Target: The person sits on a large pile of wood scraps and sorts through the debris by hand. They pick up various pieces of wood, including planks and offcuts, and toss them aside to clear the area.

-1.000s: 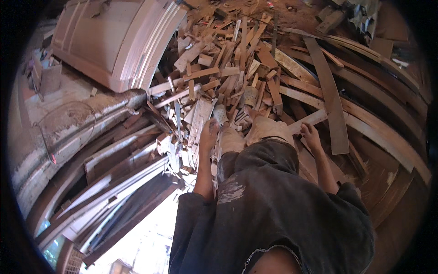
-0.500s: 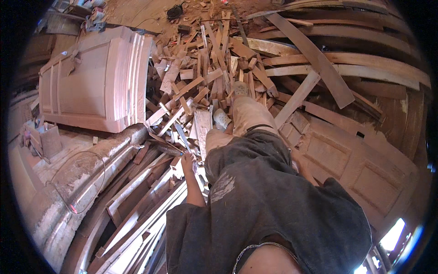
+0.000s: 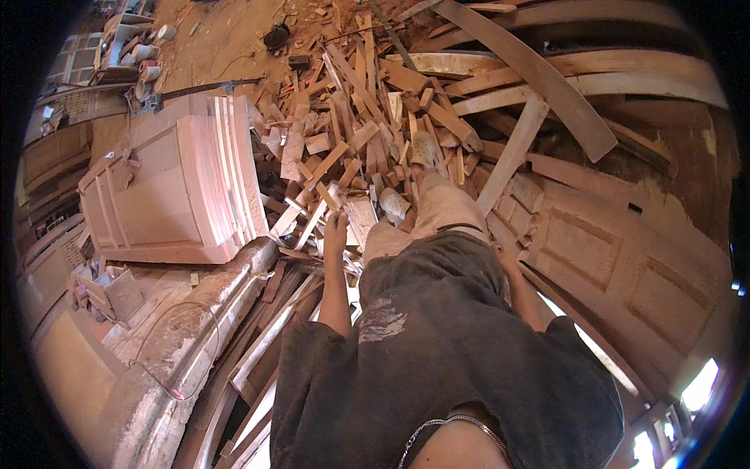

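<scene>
My left hand (image 3: pixel 337 222) reaches forward at the end of a bare forearm, over the near edge of a pile of wood offcuts (image 3: pixel 361 137). Its fingers look curled together, and whatever they might hold is hidden. A short wooden stick (image 3: pixel 326 195) lies just beyond the fingertips; whether they touch it cannot be told. Down at my right thigh, my right hand (image 3: pixel 500 252) shows only in part beside the dark shorts, its fingers hidden. Perforated clogs (image 3: pixel 393 203) on my feet stand among the offcuts.
Panelled wooden doors (image 3: pixel 168 184) are stacked at the left, beside a rough concrete ledge (image 3: pixel 199 324) with a wire loop. A carved door panel (image 3: pixel 601 258) leans at the right. Long boards (image 3: pixel 539 74) lie at the far right; slats (image 3: pixel 269 328) fill the near left.
My left hand has swung forward and slightly right, from above the slats to the offcuts. The view has shifted, so the door stack sits lower. My right forearm shows more.
</scene>
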`<control>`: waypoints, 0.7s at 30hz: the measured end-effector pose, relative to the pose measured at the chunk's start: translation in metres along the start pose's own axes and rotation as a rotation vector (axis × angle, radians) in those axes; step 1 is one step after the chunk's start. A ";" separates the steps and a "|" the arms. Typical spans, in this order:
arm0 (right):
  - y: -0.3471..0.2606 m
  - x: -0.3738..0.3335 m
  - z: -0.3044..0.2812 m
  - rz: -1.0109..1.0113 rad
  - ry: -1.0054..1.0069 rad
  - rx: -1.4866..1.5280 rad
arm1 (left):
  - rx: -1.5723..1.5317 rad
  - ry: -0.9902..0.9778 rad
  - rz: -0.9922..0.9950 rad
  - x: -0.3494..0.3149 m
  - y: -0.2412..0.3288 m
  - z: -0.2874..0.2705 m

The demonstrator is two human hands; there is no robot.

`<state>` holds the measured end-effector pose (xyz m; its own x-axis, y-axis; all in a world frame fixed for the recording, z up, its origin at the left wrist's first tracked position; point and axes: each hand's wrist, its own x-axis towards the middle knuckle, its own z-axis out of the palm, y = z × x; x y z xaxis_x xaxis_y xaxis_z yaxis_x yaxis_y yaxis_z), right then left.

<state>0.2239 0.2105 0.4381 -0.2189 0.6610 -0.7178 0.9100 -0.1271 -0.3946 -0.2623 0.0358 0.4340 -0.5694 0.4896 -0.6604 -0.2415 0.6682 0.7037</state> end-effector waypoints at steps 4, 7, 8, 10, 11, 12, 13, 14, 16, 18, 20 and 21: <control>0.001 0.032 -0.013 0.035 -0.004 -0.012 | 0.128 -0.011 0.045 0.031 0.046 0.012; -0.006 0.039 -0.038 0.021 -0.010 0.011 | 0.163 -0.007 -0.022 0.034 0.073 0.024; -0.028 0.052 -0.051 -0.004 -0.023 0.034 | 0.129 0.024 -0.042 0.039 0.063 0.020; -0.076 0.060 -0.085 0.092 -0.046 -0.001 | 0.097 0.018 -0.108 0.043 0.057 0.021; -0.102 0.062 -0.102 0.140 -0.055 -0.020 | 0.055 0.011 -0.151 0.047 0.055 0.023; -0.122 0.067 -0.116 0.168 -0.048 0.003 | 0.011 0.016 -0.168 0.047 0.057 0.025; -0.140 0.073 -0.129 0.195 -0.039 0.027 | -0.033 0.022 -0.182 0.047 0.060 0.028; -0.158 0.079 -0.142 0.159 -0.007 0.056 | -0.034 0.021 -0.168 0.049 0.068 0.034; -0.183 0.088 -0.156 0.083 0.048 0.119 | -0.028 0.030 -0.141 0.042 0.088 0.041; -0.182 0.097 -0.154 0.130 0.048 0.223 | -0.008 0.016 -0.127 0.038 0.099 0.046; -0.179 0.095 -0.146 0.110 0.054 0.299 | -0.003 -0.003 -0.125 0.035 0.098 0.045; -0.171 0.091 -0.137 0.073 0.060 0.319 | 0.031 -0.032 -0.137 0.033 0.093 0.044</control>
<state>0.0967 0.3935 0.5184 -0.1272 0.6830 -0.7193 0.7647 -0.3943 -0.5097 -0.2690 0.1384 0.4666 -0.5074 0.4100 -0.7579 -0.2903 0.7468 0.5984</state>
